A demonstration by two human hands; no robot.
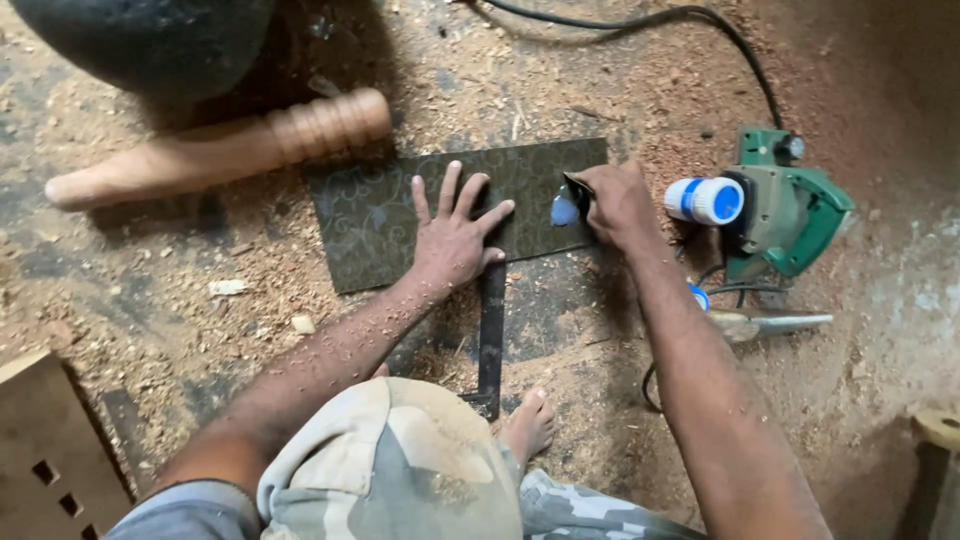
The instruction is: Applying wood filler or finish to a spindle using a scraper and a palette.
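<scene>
A dark patterned sheet lies flat on the sawdust-covered floor. My left hand presses down on it with fingers spread, palm near its front edge. My right hand pinches a small dark scrap at the sheet's right end, beside a smear of bluish-white glue. A white bottle with a blue cap lies just right of that hand.
A green power tool with a black cable sits at the right. A turned wooden leg lies at the back left. A black metal square runs toward my bare foot. A slotted wooden board is at front left.
</scene>
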